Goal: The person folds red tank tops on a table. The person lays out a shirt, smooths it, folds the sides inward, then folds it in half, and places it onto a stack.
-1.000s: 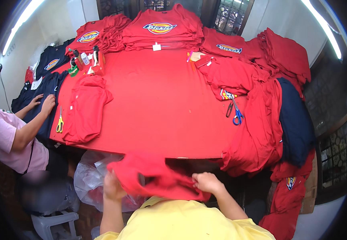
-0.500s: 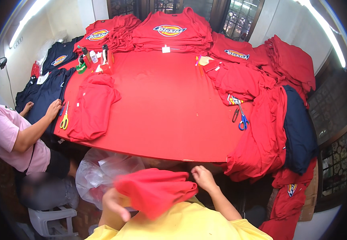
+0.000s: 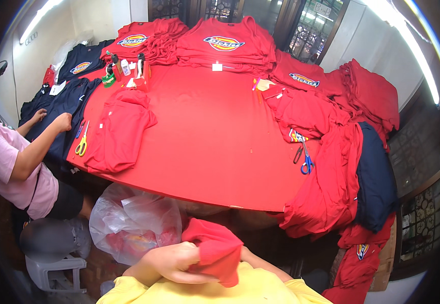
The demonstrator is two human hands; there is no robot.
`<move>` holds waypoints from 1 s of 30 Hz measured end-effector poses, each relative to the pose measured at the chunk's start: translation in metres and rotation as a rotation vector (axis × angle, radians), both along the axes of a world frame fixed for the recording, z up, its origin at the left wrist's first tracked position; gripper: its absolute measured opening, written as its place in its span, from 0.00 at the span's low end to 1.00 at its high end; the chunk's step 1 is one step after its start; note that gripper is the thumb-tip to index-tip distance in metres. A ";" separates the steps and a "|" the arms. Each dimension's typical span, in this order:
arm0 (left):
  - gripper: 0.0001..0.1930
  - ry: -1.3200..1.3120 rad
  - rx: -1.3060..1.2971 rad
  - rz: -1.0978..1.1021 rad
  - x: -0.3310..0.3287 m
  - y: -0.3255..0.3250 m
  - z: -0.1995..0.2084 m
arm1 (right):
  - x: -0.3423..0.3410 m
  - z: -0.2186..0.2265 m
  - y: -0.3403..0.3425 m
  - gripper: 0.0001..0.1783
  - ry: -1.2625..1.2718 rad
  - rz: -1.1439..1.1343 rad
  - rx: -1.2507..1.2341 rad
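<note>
In the head view, the left hand [image 3: 175,261] is closed on the edge of a red garment [image 3: 219,248], just in front of the yellow shirt [image 3: 205,293]. The garment is bunched, its ribbed band turned to the right side of this hand. The right forearm [image 3: 269,267] comes to the cloth from the other side, but the right hand is hidden behind it, so I cannot tell whether it grips.

Ahead of the left hand and to its left stands a clear plastic bag [image 3: 136,215], with red things inside. Farther ahead of both hands is the red-covered table [image 3: 205,137]. On it, far left from the hands, yellow scissors [image 3: 81,147] lie beside a folded red garment [image 3: 121,134]; ahead and to the right are blue scissors [image 3: 307,165]. Well to the left of the left hand, a co-worker [image 3: 20,157] has both hands at dark blue cloth [image 3: 73,101].
</note>
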State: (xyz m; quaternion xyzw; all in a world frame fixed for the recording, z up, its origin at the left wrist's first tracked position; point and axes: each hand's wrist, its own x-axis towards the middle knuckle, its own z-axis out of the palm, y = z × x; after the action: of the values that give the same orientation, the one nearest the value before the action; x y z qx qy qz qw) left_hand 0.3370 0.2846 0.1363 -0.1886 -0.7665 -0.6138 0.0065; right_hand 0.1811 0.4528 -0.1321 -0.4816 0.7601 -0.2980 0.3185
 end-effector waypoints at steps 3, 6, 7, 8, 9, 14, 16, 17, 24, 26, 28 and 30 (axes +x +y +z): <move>0.25 -0.021 0.060 0.085 0.002 -0.012 0.011 | -0.026 -0.003 0.028 0.10 0.348 -0.217 0.007; 0.32 0.032 0.342 0.160 0.032 -0.024 -0.006 | -0.054 0.024 0.052 0.06 0.392 -0.568 0.024; 0.35 0.078 0.381 0.100 0.039 -0.031 -0.010 | -0.062 0.032 0.055 0.08 0.116 -0.690 0.001; 0.37 0.128 0.429 0.028 0.041 -0.036 -0.016 | -0.070 0.039 0.064 0.10 -0.154 -0.815 -0.014; 0.40 0.140 0.427 0.007 0.037 -0.038 -0.019 | -0.078 0.041 0.072 0.15 -0.606 -0.750 -0.352; 0.48 -0.269 0.649 0.376 0.007 -0.030 -0.025 | -0.074 0.069 0.106 0.21 -1.217 -0.543 -0.578; 0.50 -0.233 0.771 0.246 0.010 -0.035 -0.022 | -0.077 0.093 0.107 0.26 -1.197 -0.247 -0.815; 0.50 -0.129 0.802 0.125 0.017 -0.041 -0.027 | -0.070 0.116 0.108 0.31 -1.347 -0.161 -0.895; 0.34 -0.398 0.736 0.326 0.015 -0.047 -0.069 | -0.044 0.075 0.126 0.52 -1.146 -0.298 0.257; 0.23 -0.309 0.664 0.315 0.019 -0.050 -0.068 | -0.042 0.112 0.101 0.36 -1.156 -0.132 0.302; 0.12 -0.222 0.826 0.499 0.015 -0.047 -0.061 | -0.057 0.114 0.093 0.30 -0.944 0.321 0.303; 0.12 -0.092 0.854 0.559 0.025 -0.057 -0.061 | -0.051 0.135 0.091 0.24 -0.804 0.329 0.118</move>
State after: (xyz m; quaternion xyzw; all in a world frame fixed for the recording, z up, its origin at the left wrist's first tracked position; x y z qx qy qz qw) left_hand 0.3618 0.2275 0.0751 0.0703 -0.4680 -0.8548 0.2131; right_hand 0.1300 0.5434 0.0025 -0.4229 0.5045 -0.3631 0.6594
